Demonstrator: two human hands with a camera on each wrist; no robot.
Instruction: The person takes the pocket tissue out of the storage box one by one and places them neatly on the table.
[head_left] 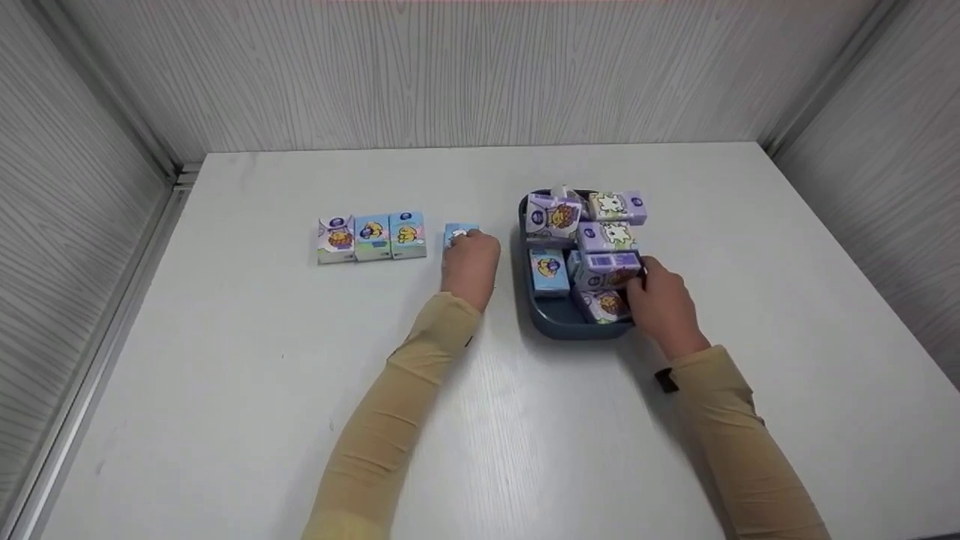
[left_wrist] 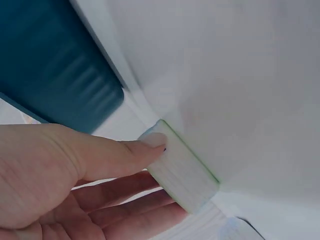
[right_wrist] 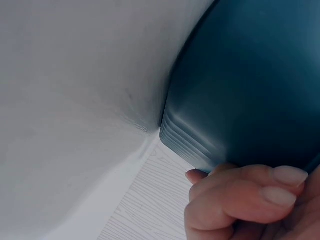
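Note:
Small cartoon-printed packs, which look like pocket tissues, are in the head view. My left hand [head_left: 471, 266] pinches a light-blue tissue pack [head_left: 460, 231] between thumb and fingers, low over the table. In the left wrist view this pack [left_wrist: 182, 170] shows a whitish side with green edges. To its left, three packs [head_left: 373, 238] stand side by side in a row. A dark blue basket [head_left: 574, 330] holds several purple and blue packs [head_left: 607, 270], some heaped above the rim. With curled fingers, my right hand [head_left: 664, 307] grips the basket's right rim; the exact finger contact is partly hidden.
The white table [head_left: 225, 375] extends around the basket and the row. A grey wood-grain panel [head_left: 480, 75] rises behind it, with side panels at left and right. One purple pack [head_left: 630, 206] overhangs the basket's back right rim.

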